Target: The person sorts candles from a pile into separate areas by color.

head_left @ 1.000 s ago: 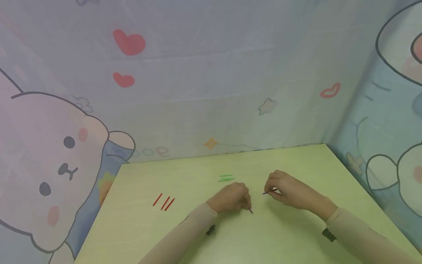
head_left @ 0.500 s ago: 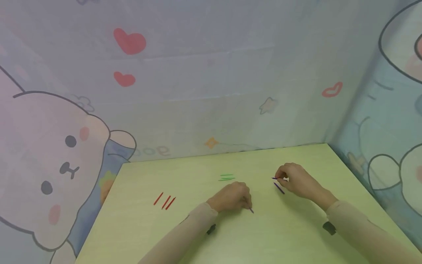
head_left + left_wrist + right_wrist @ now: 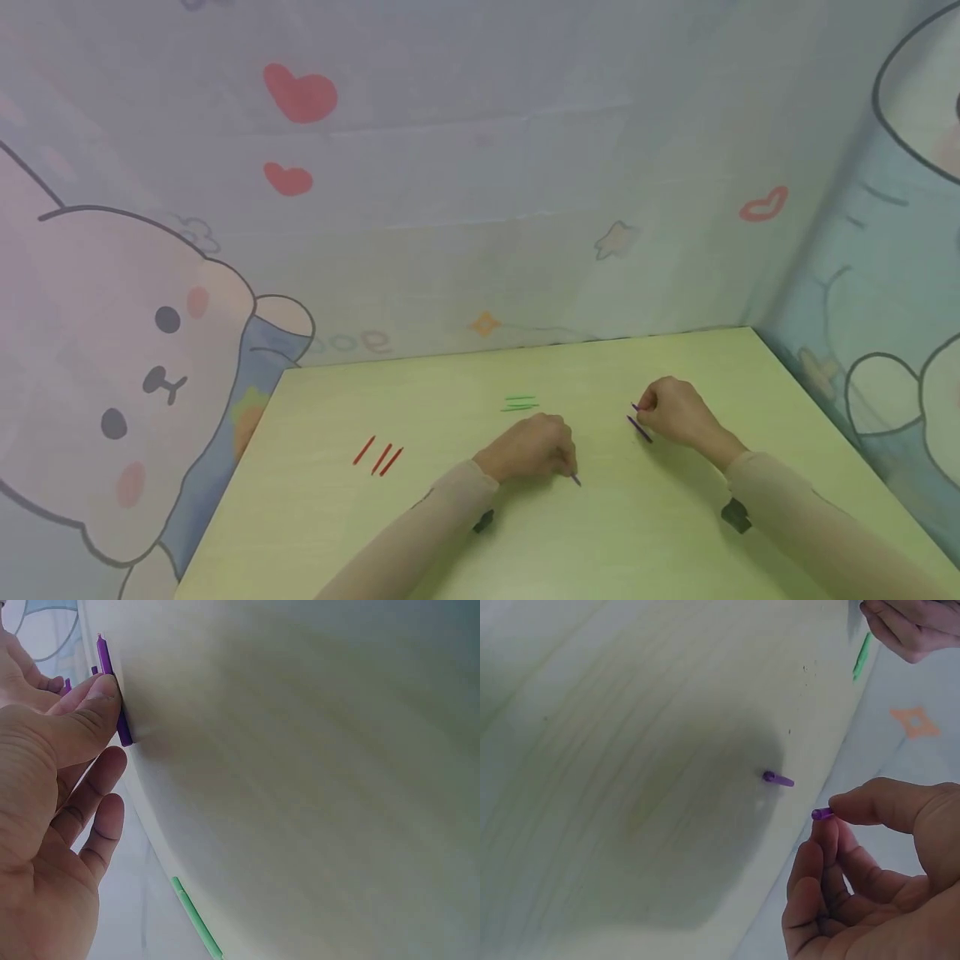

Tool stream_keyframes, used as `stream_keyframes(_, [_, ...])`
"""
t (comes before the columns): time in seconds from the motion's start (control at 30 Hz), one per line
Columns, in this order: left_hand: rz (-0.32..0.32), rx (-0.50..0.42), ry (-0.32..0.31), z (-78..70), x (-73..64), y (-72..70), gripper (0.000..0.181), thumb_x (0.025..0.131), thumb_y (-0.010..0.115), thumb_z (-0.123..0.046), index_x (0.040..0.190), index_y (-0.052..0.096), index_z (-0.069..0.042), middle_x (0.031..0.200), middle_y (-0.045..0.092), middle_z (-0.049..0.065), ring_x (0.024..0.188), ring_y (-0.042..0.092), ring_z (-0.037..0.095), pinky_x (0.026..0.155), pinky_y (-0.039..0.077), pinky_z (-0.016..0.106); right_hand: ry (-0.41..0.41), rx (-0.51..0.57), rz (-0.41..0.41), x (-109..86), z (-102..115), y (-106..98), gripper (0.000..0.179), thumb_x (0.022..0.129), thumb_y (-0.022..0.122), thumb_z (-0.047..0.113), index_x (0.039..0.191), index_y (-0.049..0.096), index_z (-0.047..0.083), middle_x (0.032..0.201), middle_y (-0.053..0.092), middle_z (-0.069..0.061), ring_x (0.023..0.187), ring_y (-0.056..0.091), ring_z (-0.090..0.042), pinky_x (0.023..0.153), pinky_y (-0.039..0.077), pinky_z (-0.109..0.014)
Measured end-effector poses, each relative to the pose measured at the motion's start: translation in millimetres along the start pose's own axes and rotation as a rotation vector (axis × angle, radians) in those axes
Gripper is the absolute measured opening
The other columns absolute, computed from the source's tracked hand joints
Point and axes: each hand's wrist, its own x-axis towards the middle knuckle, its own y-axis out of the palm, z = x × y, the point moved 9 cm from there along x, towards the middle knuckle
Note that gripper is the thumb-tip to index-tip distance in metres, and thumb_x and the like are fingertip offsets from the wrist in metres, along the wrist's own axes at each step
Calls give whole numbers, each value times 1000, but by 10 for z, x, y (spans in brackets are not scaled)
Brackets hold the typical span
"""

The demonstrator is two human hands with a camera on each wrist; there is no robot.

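Between thumb and fingertip, my left hand [image 3: 528, 447] pinches a slim purple candle [image 3: 125, 731], its thin wick showing in the left wrist view. The other left fingers are bent loosely. Farther right, my right hand [image 3: 678, 411] pinches a second purple candle [image 3: 822, 814] by thumb and finger; most of it is hidden by the hand. A third purple candle [image 3: 640, 429] lies slanted on the table just below the right fingertips. Three green candles [image 3: 521, 408] lie nearly level behind the left hand. Off to the left, three red candles [image 3: 392, 461] lie slanted side by side.
The pale yellow-green table [image 3: 300, 517] backs onto a cloth wall [image 3: 450, 167] printed with hearts and stars. Printed cloth with cartoon animals also closes in the left and right sides.
My right hand has moved right and away from me, leaving one purple candle lying on the table while holding another, which has turned. My left hand has stayed nearly still with its candle.
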Motion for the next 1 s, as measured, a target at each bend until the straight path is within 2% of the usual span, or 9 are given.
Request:
stream_keyframes(0.17, [-13, 3, 8, -23, 6, -18, 9, 88, 95, -22, 92, 89, -27, 92, 77, -20, 89, 58, -5, 80, 44, 4, 31, 0, 12, 23, -25, 21, 4, 90, 76, 3, 88, 79, 0, 90, 77, -10, 78, 65, -23, 69, 57, -38])
stream_keyframes(0.37, [8, -6, -12, -31, 17, 5, 8, 89, 94, -22, 93, 90, -27, 92, 76, -19, 90, 57, -5, 80, 44, 4, 49, -18, 19, 43, -58, 50, 6, 88, 75, 2, 83, 79, 2, 89, 76, -10, 78, 67, -24, 73, 61, -44])
stream_keyframes(0.67, [10, -12, -24, -42, -7, -21, 8, 89, 94, -22, 94, 90, -26, 91, 75, -18, 90, 57, -3, 79, 45, 5, 68, -19, 38, 70, -102, 105, 4, 88, 76, 2, 86, 79, 1, 95, 77, -14, 84, 70, -27, 78, 63, -50])
stream_keyframes(1.0, [17, -6, -29, -21, -23, -19, 7, 90, 93, -21, 94, 90, -26, 92, 76, -18, 90, 57, -3, 79, 45, 5, 61, -12, 72, 102, -130, 182, 4, 91, 77, 3, 89, 80, -1, 98, 77, -15, 86, 70, -28, 79, 63, -47])
